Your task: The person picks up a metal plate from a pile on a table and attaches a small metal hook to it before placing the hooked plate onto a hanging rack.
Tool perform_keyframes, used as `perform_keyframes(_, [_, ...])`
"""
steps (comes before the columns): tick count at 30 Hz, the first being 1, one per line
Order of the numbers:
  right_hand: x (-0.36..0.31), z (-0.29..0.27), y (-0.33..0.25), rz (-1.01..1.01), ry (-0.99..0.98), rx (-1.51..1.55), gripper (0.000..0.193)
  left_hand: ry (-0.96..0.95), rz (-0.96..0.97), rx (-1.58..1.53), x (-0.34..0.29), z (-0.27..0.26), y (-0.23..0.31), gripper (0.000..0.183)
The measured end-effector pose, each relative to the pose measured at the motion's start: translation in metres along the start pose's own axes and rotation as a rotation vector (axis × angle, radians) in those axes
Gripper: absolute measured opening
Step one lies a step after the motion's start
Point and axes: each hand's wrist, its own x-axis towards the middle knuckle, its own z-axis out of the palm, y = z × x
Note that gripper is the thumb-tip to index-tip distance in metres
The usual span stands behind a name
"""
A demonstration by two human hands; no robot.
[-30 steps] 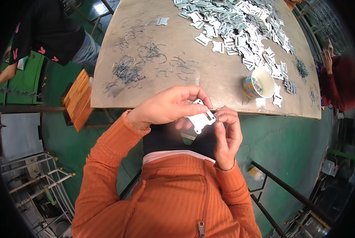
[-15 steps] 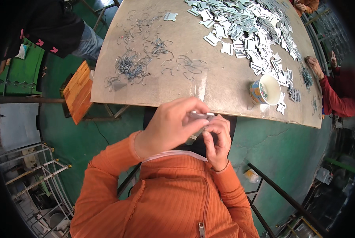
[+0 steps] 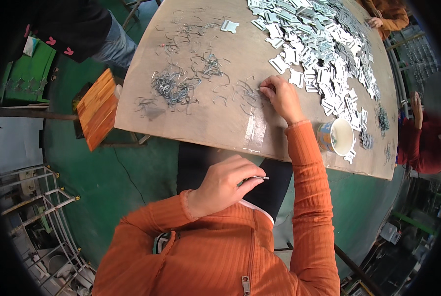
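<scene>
Flat silver metal plate (image 3: 263,177), edge-on, is pinched in the curled left hand (image 3: 223,183) above the black-clad lap (image 3: 280,180); the right hand (image 3: 282,97), nearly closed, touches down beside bent grey wire hooks (image 3: 249,92) on the brown tabletop (image 3: 195,129), its hold unclear.

Toward one o'clock, the plates (image 3: 324,74) are smooth, shiny metal; toward eleven, the hooks (image 3: 173,89) are duller metal wire. The tabletop (image 3: 205,130) is matt, with glossy clear tape (image 3: 255,130) at its six o'clock edge. At ten, the wooden board (image 3: 97,109) has a satin sheen; at three, the cup (image 3: 325,137) looks papery. The jacket (image 3: 210,251) is ribbed matt cloth.
</scene>
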Motion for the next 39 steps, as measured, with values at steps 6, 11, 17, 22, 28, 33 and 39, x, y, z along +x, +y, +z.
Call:
perform_keyframes(6, [0.023,0.004,-0.006,-0.03,-0.147,-0.129,0.008,-0.036,-0.033,-0.05,-0.006,0.007,-0.01,0.014])
perform_keyframes(11, [0.046,0.016,-0.004,-0.184,-0.161,-0.131,0.009,-0.076,-0.027,-0.066,-0.009,0.013,-0.012,0.014])
perform_keyframes(17, [0.041,0.012,-0.002,-0.244,-0.259,-0.506,0.012,-0.054,-0.036,-0.071,-0.011,0.016,-0.007,0.016])
perform_keyframes(22, [-0.003,-0.004,0.005,-0.001,-0.031,-0.13,0.011,-0.01,-0.017,-0.112,-0.01,0.016,-0.007,0.017])
perform_keyframes(28, [-0.065,-0.033,-0.021,0.338,0.128,0.277,0.013,0.043,0.017,-0.09,-0.005,0.018,-0.009,0.017])
perform_keyframes(33, [-0.131,-0.07,-0.083,0.464,0.12,0.643,0.014,0.063,0.043,-0.081,-0.002,0.017,-0.006,0.018])
perform_keyframes(39, [-0.166,-0.077,-0.111,0.702,-0.068,1.028,0.016,0.074,0.038,-0.058,-0.006,0.023,-0.008,0.019])
